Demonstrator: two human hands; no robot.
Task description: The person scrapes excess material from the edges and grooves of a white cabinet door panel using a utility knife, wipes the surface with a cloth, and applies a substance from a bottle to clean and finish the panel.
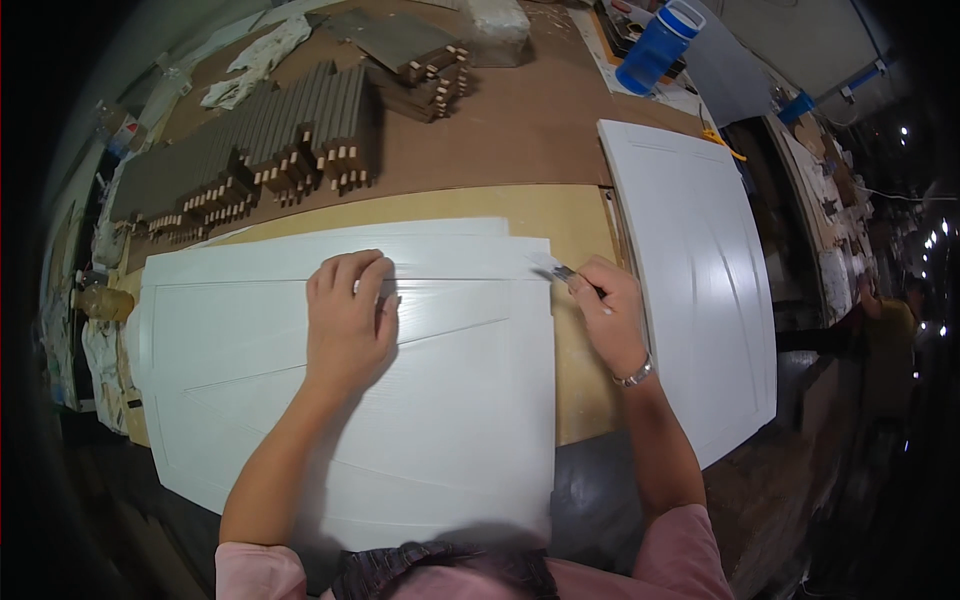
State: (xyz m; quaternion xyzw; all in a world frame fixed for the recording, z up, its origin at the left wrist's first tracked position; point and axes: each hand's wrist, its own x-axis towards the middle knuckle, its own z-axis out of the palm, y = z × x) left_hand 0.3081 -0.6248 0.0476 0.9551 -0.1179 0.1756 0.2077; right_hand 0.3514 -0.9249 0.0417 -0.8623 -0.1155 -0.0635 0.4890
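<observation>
A large white grooved panel (430, 400) lies flat in front of me, with the edge of another white panel (440, 228) showing beyond it. My left hand (350, 315) rests on its upper part, fingers curled in. A small white spot shows among those fingers; whether they hold something is hidden. At the panel's upper right corner my right hand (607, 310) grips a putty knife (563, 272) by its dark handle. Its pale, flat end touches or nearly touches the corner, and white smudges mark my fingers.
A second white grooved panel (690, 280) lies at the right. Brown slats with pale dowel ends (310, 130) stand in a long row at the back left, beside stacked brown boards (400, 45). A blue bottle (655, 50), a white rag (262, 62) and a jar of yellowish liquid (105, 302) are around the edges.
</observation>
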